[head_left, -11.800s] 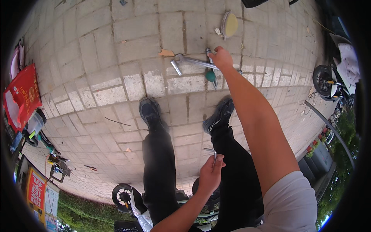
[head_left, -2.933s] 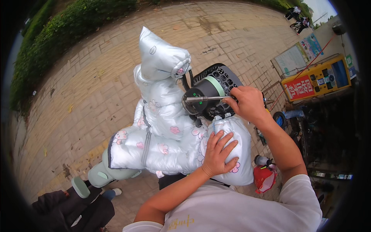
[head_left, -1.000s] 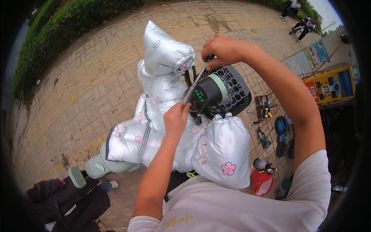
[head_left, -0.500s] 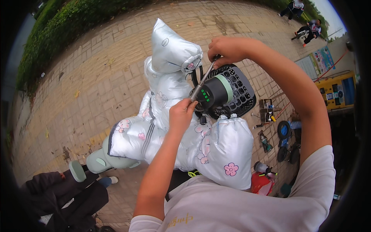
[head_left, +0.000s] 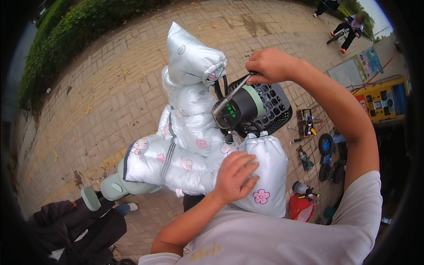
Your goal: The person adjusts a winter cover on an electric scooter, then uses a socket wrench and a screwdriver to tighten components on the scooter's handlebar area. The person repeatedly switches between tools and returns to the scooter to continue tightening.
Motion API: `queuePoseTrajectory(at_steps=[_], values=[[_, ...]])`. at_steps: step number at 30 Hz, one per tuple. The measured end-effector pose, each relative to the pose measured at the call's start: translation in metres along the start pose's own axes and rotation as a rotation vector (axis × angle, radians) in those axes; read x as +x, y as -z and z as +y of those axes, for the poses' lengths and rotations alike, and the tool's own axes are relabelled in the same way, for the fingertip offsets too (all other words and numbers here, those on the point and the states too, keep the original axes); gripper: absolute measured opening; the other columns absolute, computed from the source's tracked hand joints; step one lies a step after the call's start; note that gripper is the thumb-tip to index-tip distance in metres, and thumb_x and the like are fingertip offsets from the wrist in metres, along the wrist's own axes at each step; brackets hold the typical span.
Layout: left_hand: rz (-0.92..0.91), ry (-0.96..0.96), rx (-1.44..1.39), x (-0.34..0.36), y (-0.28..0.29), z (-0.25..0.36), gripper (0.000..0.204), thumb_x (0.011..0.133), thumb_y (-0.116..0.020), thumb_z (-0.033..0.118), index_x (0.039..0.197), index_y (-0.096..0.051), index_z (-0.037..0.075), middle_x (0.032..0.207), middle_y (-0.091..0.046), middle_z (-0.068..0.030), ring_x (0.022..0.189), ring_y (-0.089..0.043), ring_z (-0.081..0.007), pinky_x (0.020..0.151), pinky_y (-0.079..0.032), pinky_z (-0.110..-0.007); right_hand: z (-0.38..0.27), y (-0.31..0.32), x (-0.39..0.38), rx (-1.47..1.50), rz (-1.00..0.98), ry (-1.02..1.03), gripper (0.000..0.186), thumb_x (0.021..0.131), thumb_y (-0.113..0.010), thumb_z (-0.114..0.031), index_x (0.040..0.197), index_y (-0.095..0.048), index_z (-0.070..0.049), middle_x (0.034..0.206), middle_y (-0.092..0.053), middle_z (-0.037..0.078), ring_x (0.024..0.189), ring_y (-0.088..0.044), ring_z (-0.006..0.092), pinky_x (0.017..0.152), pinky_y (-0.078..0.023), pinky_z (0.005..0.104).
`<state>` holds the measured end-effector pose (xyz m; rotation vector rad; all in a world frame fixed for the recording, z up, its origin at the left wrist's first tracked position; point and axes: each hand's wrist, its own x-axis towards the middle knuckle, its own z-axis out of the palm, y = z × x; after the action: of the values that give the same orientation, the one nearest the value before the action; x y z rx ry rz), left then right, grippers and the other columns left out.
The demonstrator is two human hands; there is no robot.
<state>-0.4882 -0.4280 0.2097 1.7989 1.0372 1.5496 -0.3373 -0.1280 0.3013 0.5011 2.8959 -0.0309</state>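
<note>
My right hand point(head_left: 269, 66) is closed round the dark upper end of a long metal rod-shaped tool point(head_left: 233, 93). Its exact kind is unclear. The tool slants over the edge of the black round display point(head_left: 238, 110) of an electric scooter, where green lights glow. Over the near padded handlebar mitt point(head_left: 265, 176), white with a pink flower, my left hand point(head_left: 236, 174) is open with fingers apart and nothing in it. Whether it presses on the fabric I cannot tell. A quilted silvery-white wind cover point(head_left: 194, 145) drapes the scooter's front, and a second mitt point(head_left: 194, 57) sticks up on the far side.
A black basket point(head_left: 276, 104) is in front of the display. To the right are a tool box point(head_left: 305, 121), small wheels point(head_left: 326, 145) and a red bag point(head_left: 301, 207). A person in dark clothes point(head_left: 84, 229) is at lower left. A cyclist point(head_left: 351, 33) rides at upper right.
My left hand has let go of the tool's lower part and moved down to the near mitt. My right hand has shifted slightly right and down, still on the tool. The cyclist has come nearer.
</note>
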Motion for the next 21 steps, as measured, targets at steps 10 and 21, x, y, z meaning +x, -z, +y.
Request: queuePoseTrajectory(at_steps=[10, 21], values=[[-0.302, -0.289, 0.038, -0.043, -0.051, 0.019, 0.024, 0.075, -0.07, 0.031, 0.077, -0.062, 0.009, 0.092, -0.062, -0.005, 0.113, -0.059, -0.022, 0.11, -0.028, -0.052, -0.009, -0.012, -0.009, -0.117, 0.097, -0.059, 0.048, 0.086, -0.061, -0.055, 0.077, -0.058, -0.008, 0.073, -0.062, 0.01, 0.074, -0.064, 0.0333, 0.06, -0.049, 0.0458], [-0.297, -0.265, 0.033, -0.043, -0.053, 0.02, 0.021, 0.073, -0.067, 0.03, 0.071, -0.058, 0.012, 0.087, -0.061, -0.0031, 0.106, -0.061, -0.0203, 0.106, -0.029, -0.051, -0.081, -0.03, -0.058, -0.151, 0.238, -0.45, 0.045, 0.08, -0.068, -0.054, 0.073, -0.06, -0.01, 0.068, -0.061, 0.008, 0.066, -0.063, 0.0304, 0.055, -0.048, 0.0425]])
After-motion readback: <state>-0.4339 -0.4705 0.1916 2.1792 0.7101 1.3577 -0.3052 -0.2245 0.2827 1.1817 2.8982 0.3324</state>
